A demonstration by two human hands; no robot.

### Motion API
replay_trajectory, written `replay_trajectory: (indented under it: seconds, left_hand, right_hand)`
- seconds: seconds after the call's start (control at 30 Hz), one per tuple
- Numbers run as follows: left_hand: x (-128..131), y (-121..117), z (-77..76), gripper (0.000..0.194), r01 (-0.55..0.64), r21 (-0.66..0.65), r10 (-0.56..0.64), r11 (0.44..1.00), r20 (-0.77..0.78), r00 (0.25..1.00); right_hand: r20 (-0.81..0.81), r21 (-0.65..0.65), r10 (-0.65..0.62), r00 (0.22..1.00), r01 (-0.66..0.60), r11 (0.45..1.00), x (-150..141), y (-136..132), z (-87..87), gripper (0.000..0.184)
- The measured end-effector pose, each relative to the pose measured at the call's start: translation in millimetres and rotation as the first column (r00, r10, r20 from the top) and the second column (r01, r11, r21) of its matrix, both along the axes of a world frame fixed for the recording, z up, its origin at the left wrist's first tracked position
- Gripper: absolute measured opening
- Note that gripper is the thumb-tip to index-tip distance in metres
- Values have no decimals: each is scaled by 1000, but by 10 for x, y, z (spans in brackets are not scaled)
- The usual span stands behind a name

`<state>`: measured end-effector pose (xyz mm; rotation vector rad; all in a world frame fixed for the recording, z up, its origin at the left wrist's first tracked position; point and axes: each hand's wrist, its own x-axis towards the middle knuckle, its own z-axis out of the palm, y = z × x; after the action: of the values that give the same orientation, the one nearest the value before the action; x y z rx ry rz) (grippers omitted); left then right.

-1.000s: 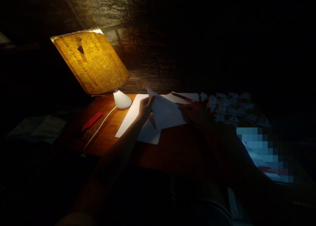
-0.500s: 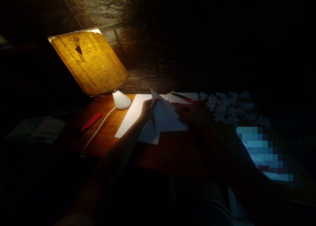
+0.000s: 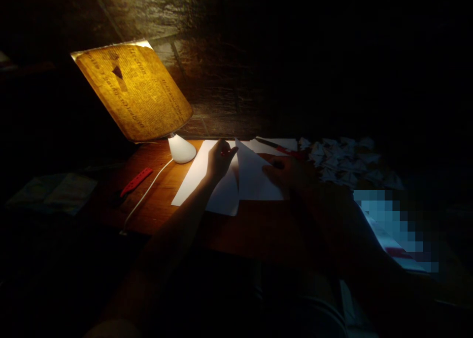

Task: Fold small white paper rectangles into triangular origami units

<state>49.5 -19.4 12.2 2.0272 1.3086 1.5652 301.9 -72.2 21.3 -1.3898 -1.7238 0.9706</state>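
Mid-frame, the right hand [image 3: 287, 171] pinches the white paper [image 3: 255, 179]; the left hand [image 3: 217, 163] has fingers apart. Keep edges straight.

Lamp [image 3: 148, 106]: lit, its tilted shade [image 3: 129, 91] glowing yellow with printed text, its base [image 3: 182, 151] white.
Wall [image 3: 162, 13]: rough and streaked, with thin joints; it is brightest above the lamp.
Table [image 3: 158, 192]: brown wood, warm in colour near the lamp, dark toward the front.
Right side: deep darkness, with a bluish bright patch [image 3: 388, 219].
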Motion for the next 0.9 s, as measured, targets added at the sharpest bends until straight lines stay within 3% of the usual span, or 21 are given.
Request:
replay_trajectory:
  seconds: [0.1,0.2,0.3,0.53,0.67,0.9]
  left_hand:
    - [24,-63,38,24,130,128,-102,983,-200,974]
    - [86,-124,19,7,312,81,-263,947,-366,892]
    - [114,-133,-27,4,419,-25,-385,908,-449,807]
    - [85,-102,-88,10,430,-204,-476,879,-391,788]
    - [91,-112,-87,11,429,-228,-486,874,-387,784]
    - [90,-98,-90,7,436,-230,-493,870,-409,768]
  right_hand:
    - [60,18,-29,998,28,999,5,-11,20,18]
    - [127,54,-38,991,31,998,-4,-24,46,19]
    - [196,121,-63,979,40,992,-19,-12,31,18]
    - [366,198,-86,927,12,980,-9,22,-80,25]
    - [432,222,-102,896,4,975,5,12,-88,24]
    - [409,289,-108,906,-17,957,11,12,-82,25]
